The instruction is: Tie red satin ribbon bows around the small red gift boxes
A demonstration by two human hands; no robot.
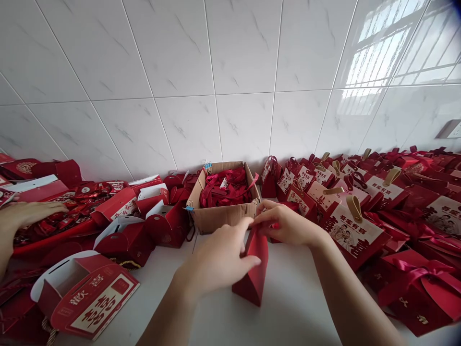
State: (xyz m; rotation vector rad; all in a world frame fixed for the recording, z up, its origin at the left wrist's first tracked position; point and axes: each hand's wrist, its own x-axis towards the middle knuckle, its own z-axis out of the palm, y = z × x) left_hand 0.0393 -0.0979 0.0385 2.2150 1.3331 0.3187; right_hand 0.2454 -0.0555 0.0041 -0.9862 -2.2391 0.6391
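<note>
A small red gift box (256, 276) stands upright on the white tabletop, its sides rising to a narrow top. My left hand (221, 254) holds it from the left, thumb across the side and fingertips near the top edge. At that top edge my right hand (284, 223) pinches with closed fingers; whether a ribbon is also between them I cannot tell. Just behind, a cardboard box (223, 218) holds a tangle of dark red ribbons (226, 190).
Finished-looking red boxes (355, 230) with handles and bows crowd the right side. On the left are open boxes (86, 298) and a red tray of wrapped candies (77, 206), where another person's hand (34, 212) reaches in. A tiled wall (245, 120) stands behind.
</note>
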